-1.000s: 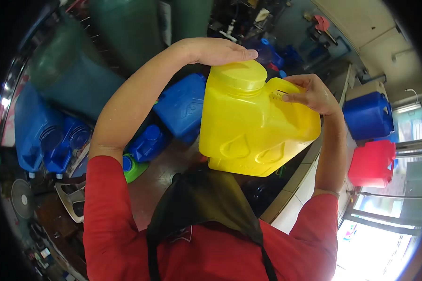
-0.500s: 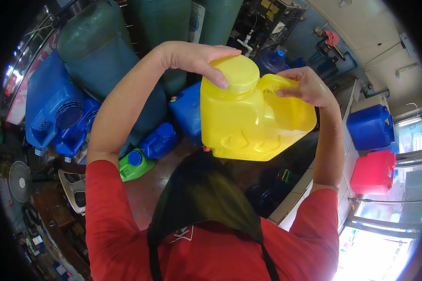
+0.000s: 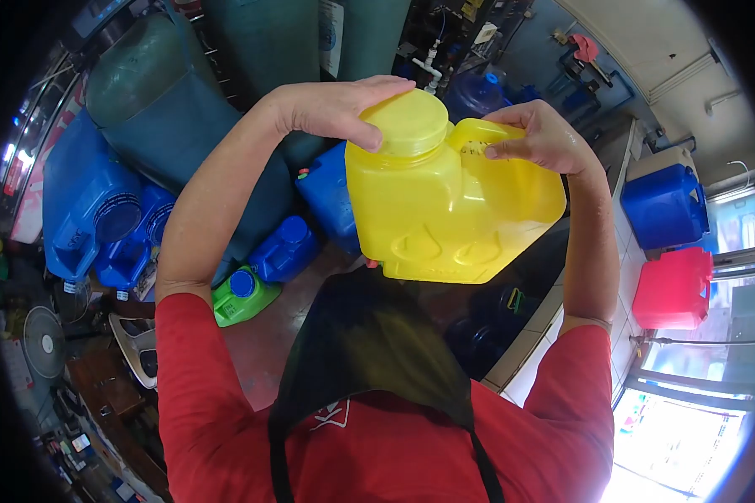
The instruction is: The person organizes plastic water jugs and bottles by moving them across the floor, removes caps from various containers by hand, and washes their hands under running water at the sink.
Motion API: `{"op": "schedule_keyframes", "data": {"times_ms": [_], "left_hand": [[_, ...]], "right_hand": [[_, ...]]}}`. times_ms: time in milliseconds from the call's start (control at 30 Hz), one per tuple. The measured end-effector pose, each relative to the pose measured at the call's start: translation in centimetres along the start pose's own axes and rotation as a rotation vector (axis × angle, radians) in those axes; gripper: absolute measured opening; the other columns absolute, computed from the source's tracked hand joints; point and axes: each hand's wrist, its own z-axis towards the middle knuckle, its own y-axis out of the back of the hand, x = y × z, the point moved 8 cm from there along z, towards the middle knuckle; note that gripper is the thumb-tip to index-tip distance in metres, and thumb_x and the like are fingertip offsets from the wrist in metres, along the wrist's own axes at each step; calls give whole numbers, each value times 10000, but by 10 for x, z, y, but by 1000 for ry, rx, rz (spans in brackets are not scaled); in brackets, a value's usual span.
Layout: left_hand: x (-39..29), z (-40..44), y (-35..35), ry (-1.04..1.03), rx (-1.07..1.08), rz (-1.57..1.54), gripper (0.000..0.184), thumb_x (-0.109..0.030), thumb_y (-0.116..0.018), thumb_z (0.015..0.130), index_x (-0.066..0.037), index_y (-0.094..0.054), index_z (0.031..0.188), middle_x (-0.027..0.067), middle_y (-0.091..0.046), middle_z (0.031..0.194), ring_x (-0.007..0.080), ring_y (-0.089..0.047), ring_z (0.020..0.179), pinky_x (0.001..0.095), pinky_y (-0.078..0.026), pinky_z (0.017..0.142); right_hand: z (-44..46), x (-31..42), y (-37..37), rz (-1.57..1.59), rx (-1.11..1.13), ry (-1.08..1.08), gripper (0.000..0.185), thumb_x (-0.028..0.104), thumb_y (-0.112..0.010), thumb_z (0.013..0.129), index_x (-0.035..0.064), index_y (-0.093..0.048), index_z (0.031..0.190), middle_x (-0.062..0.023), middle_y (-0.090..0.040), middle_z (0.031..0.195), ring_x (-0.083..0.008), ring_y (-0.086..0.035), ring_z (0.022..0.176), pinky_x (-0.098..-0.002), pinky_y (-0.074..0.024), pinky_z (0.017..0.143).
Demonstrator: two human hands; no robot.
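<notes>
A yellow plastic water jug is held up in front of my chest, upright with a slight tilt. Its wide yellow screw cap sits on the neck. My left hand grips that cap, thumb on the near side and fingers over the far edge. At the right, my right hand is closed around the jug's moulded handle, with the thumb pressing its near side. Some fingertips of both hands are hidden behind the cap and handle.
Blue jugs stand at the left by large dark green tanks. A green jug and small blue jug are on the floor. At the right, a blue container and red container stand on a tiled counter.
The jug and both hands have shifted slightly left in view. The left hand has slid a little toward the cap's left edge, showing more of its top.
</notes>
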Motion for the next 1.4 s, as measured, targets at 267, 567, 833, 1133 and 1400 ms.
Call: {"op": "schedule_keyframes", "data": {"times_ms": [267,567,833,1133,1400], "left_hand": [[-3,10,-15,-26,10,-47,1069,-529,-691,743,-33,-202,1555,205,-174,1605,332,-180,1499,395,-237,1203],[-37,-9,-54,344,-446,332,794,-633,-577,854,-69,-511,1409,232,-499,1341,400,-371,1350,494,-303,1137],[1,-51,-165,28,-92,470,785,-337,-837,665,-100,-545,1354,206,-518,1282,393,-405,1282,551,-280,1115],[107,-77,-351,441,-61,270,816,-436,-824,669,-7,-557,1310,244,-386,1483,419,-276,1441,564,-277,1133],[218,-167,-468,777,-107,149,466,-419,-781,736,-57,-745,1027,233,-454,1432,357,-353,1383,510,-288,1110]], "right_hand": [[-9,-9,-2,-81,22,7,371,131,-801,803,4,-720,1142,-78,-740,979,-147,-699,822,-255,-555,820],[-36,-13,-46,-111,-99,-42,346,119,-789,777,-27,-709,1080,-106,-723,945,-186,-695,847,-298,-547,811],[-44,-94,-168,-363,-23,160,343,192,-810,693,88,-744,1013,-118,-720,974,-328,-603,940,-417,-445,950],[-10,-144,-392,-253,144,278,389,147,-763,638,131,-707,1023,-110,-674,830,-294,-621,925,-415,-414,974],[25,-158,-520,-171,211,330,314,128,-722,706,101,-660,1012,-126,-667,963,-319,-608,1004,-450,-355,1074]]}}
